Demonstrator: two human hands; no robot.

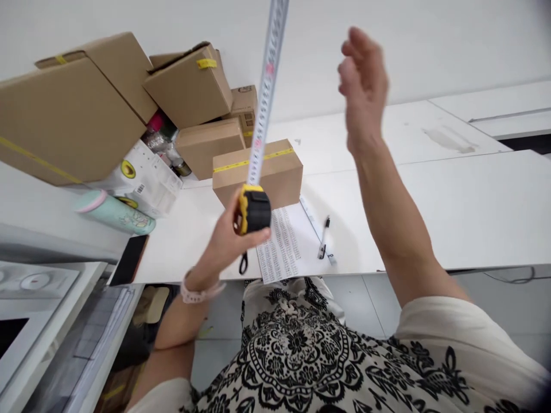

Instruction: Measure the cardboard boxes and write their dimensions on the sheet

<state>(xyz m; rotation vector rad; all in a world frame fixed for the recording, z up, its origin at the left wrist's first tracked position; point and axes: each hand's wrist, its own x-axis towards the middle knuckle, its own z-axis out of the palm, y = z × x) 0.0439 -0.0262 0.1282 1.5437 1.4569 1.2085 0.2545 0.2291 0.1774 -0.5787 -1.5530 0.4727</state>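
Observation:
My left hand (224, 234) is wrapped round a yellow and black tape measure (257, 211), with a dark wrist loop hanging under it. The tape's white blade (266, 86) runs out upward past the top edge, so its end is hidden. My right hand (365, 86) is raised over the right part of the table, its fingers loosely bent and slightly blurred, with nothing seen in them. Behind the tape measure a closed cardboard box (275, 172) with yellow tape stands on the table. Near it lie a printed number sheet (282, 252), a ruler (312, 221) and a pen (324, 238).
Several cardboard boxes (189, 86) are stacked at the back left, one large box (64, 115) leaning close. A mint bottle (116, 212) lies beside a white avocado-print carton (150, 178). A dark phone-like slab (130, 259) rests at the white table's (430, 218) left end.

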